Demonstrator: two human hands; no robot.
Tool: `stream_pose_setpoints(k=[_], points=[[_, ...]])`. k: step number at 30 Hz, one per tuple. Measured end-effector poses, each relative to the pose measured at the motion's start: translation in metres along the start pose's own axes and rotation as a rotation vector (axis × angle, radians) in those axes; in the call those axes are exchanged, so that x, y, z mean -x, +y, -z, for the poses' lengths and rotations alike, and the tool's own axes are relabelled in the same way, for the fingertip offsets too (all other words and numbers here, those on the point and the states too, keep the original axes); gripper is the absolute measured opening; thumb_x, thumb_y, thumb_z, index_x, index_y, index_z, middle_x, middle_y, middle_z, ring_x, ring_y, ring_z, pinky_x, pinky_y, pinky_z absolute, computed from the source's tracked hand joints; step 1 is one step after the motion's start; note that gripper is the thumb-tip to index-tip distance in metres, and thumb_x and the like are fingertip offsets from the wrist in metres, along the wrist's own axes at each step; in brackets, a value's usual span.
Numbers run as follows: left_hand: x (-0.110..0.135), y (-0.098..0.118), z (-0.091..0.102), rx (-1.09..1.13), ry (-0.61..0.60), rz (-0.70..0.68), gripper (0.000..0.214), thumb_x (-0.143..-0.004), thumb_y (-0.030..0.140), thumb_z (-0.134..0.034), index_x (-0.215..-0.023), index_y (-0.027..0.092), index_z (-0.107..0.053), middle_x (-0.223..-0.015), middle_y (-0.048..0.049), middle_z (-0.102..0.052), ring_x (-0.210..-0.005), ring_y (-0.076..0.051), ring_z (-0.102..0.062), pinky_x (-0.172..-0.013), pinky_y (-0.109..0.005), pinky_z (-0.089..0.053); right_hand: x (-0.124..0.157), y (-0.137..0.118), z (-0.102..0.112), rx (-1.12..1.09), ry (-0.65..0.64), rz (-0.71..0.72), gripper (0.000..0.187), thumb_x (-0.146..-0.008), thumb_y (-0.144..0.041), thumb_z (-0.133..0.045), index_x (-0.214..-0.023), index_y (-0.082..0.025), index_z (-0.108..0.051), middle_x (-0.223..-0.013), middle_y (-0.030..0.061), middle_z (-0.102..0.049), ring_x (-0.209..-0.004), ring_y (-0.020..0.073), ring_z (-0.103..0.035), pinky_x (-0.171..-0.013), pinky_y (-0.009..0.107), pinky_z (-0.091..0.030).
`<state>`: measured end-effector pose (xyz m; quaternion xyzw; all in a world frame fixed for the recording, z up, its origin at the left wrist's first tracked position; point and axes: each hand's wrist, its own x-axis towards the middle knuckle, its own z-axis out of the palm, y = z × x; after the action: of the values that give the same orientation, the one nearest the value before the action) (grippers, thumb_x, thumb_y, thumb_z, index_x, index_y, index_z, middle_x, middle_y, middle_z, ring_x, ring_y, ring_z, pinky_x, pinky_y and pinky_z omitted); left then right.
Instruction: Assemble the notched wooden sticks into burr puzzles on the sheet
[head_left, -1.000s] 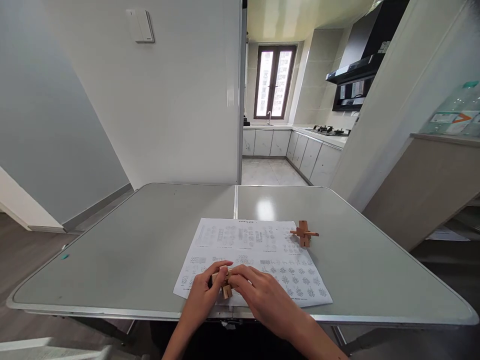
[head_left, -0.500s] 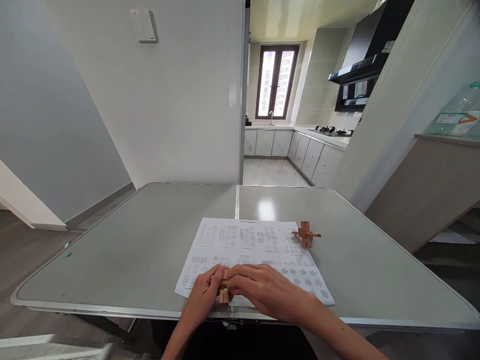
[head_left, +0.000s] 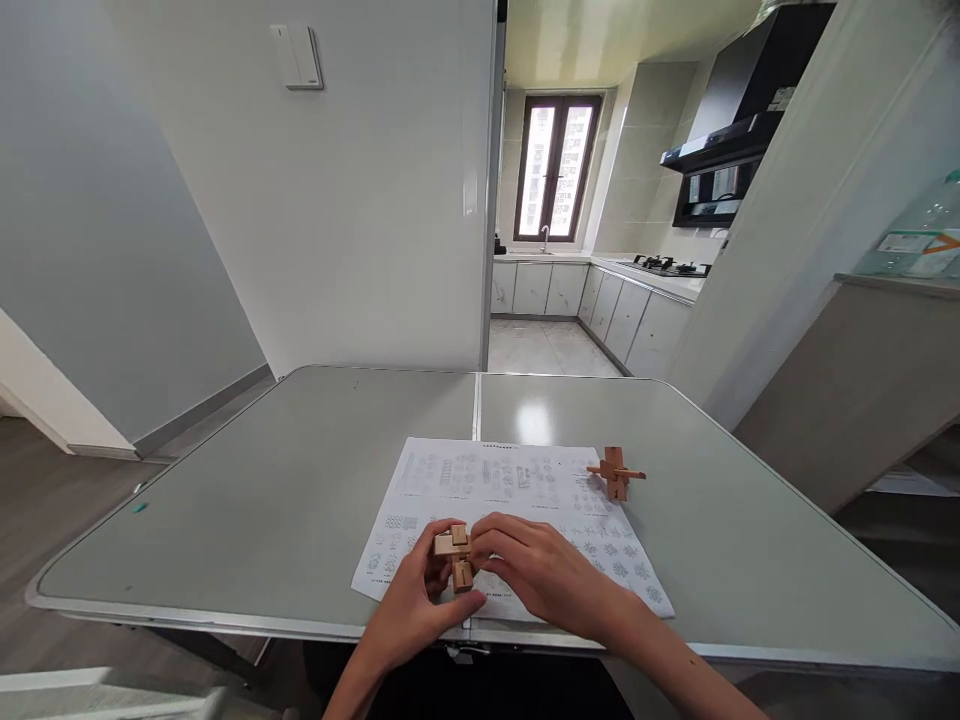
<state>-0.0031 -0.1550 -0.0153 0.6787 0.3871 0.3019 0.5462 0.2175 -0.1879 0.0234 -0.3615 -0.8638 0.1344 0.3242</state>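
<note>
Close to the table's front edge, above the paper, a wooden interlocking puzzle (head_left: 452, 546) of several notched blocks is held between both hands. My left hand (head_left: 418, 598) cups it from the left, fingers behind it and thumb stretched along the near side. With bent fingers, my right hand (head_left: 536, 570) pinches its right side; the fingertips cover that part. A printed sheet (head_left: 517, 465) with rows of small assembly drawings lies under the hands. At its right edge rests a second group of wooden pieces (head_left: 615, 474), joined in a cross shape.
The grey folding table (head_left: 247, 500) has a metal rim and a seam down its middle. A small green bit (head_left: 139, 508) lies near its left edge. A large plastic bottle (head_left: 919, 235) stands on a ledge at the right. Beyond the doorway is a kitchen.
My left thumb has come off the top of the puzzle and swung down to its near side. The puzzle has tilted and shows more of its blocks. My right hand stays at its right side.
</note>
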Motion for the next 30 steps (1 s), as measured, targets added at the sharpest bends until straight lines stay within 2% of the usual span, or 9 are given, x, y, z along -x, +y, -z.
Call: stream_pose_setpoints(k=[3, 7, 13, 19, 24, 30], points=[[-0.002, -0.001, 0.000, 0.013, 0.001, -0.012, 0.063, -0.077, 0.043, -0.084, -0.130, 0.023, -0.055, -0.106, -0.0048, -0.066, -0.093, -0.020, -0.062, -0.086, -0.031, -0.052, 0.002, 0.000, 0.002, -0.005, -0.014, 0.000, 0.021, -0.106, -0.014, -0.047, -0.119, -0.024, -0.061, -0.118, 0.0064, -0.071, -0.105, 0.0193, -0.071, -0.087, 0.032, -0.060], [-0.003, 0.005, 0.002, -0.097, 0.000, -0.070, 0.059, -0.075, 0.043, -0.085, -0.125, 0.025, -0.061, -0.112, -0.0055, -0.066, -0.098, -0.022, -0.062, -0.088, -0.033, -0.052, 0.005, -0.002, 0.008, -0.010, -0.031, 0.019, 0.024, -0.105, -0.012, -0.047, -0.115, -0.025, -0.063, -0.119, 0.0050, -0.071, -0.101, 0.0175, -0.072, -0.085, 0.031, -0.060], [-0.001, 0.015, 0.003, -0.210, 0.022, -0.145, 0.049, -0.073, 0.041, -0.087, -0.116, 0.026, -0.068, -0.109, -0.0048, -0.068, -0.100, -0.025, -0.063, -0.091, -0.035, -0.051, 0.006, -0.005, 0.016, -0.003, -0.082, 0.067, 0.027, -0.104, -0.008, -0.045, -0.115, -0.025, -0.064, -0.121, 0.0043, -0.071, -0.104, 0.0179, -0.070, -0.087, 0.032, -0.059], [0.001, 0.013, 0.004, -0.199, -0.006, -0.055, 0.061, -0.068, 0.039, -0.087, -0.124, 0.024, -0.067, -0.114, -0.0072, -0.074, -0.104, -0.028, -0.067, -0.097, -0.041, -0.052, 0.005, -0.010, 0.020, -0.043, -0.096, 0.072, 0.030, -0.104, -0.008, -0.044, -0.114, -0.027, -0.065, -0.119, 0.0032, -0.072, -0.105, 0.0173, -0.070, -0.088, 0.033, -0.059], [0.001, 0.015, 0.005, -0.189, -0.038, -0.054, 0.058, -0.067, 0.039, -0.086, -0.120, 0.024, -0.068, -0.107, -0.0046, -0.075, -0.099, -0.027, -0.068, -0.094, -0.039, -0.053, 0.004, -0.010, 0.024, -0.146, -0.116, 0.028, 0.026, -0.104, -0.011, -0.049, -0.114, -0.028, -0.066, -0.120, 0.0031, -0.072, -0.107, 0.0173, -0.070, -0.090, 0.033, -0.060], [0.001, 0.015, 0.004, -0.181, -0.028, -0.047, 0.062, -0.067, 0.038, -0.087, -0.124, 0.025, -0.067, -0.112, -0.0044, -0.075, -0.104, -0.028, -0.067, -0.095, -0.039, -0.053, 0.006, -0.010, 0.026, -0.121, -0.155, 0.049, 0.029, -0.105, -0.010, -0.045, -0.114, -0.027, -0.066, -0.123, 0.0022, -0.070, -0.107, 0.0173, -0.067, -0.091, 0.034, -0.058]])
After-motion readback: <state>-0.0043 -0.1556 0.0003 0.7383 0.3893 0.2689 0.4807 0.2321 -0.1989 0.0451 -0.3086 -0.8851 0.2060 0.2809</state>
